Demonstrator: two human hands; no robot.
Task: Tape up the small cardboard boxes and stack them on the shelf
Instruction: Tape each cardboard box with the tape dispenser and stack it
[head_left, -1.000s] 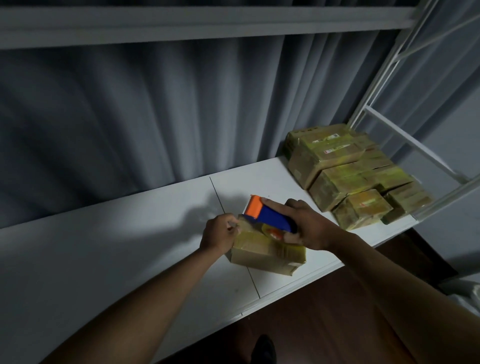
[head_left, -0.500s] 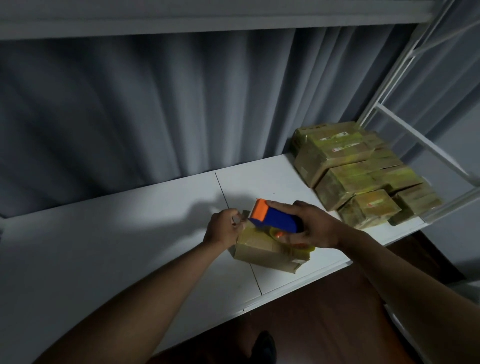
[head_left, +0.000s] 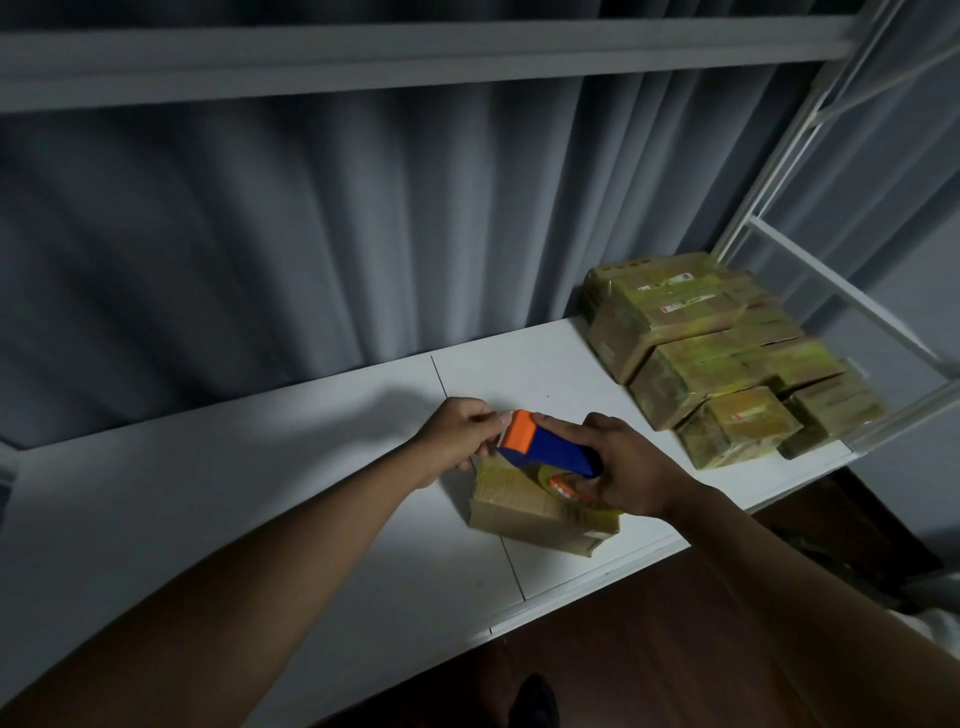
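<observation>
The left hand (head_left: 460, 434) curls at the orange tip of the tape dispenser (head_left: 545, 451), fingers pinching there, at ten o'clock of the small cardboard box (head_left: 535, 512) lying on the white shelf (head_left: 260, 499). The right hand (head_left: 626, 467) grips the dispenser over the box. Taped boxes (head_left: 722, 358) are stacked at two o'clock.

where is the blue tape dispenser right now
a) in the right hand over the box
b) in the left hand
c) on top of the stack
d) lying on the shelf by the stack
a: the right hand grips the dispenser above the box, away from the stack.
</observation>
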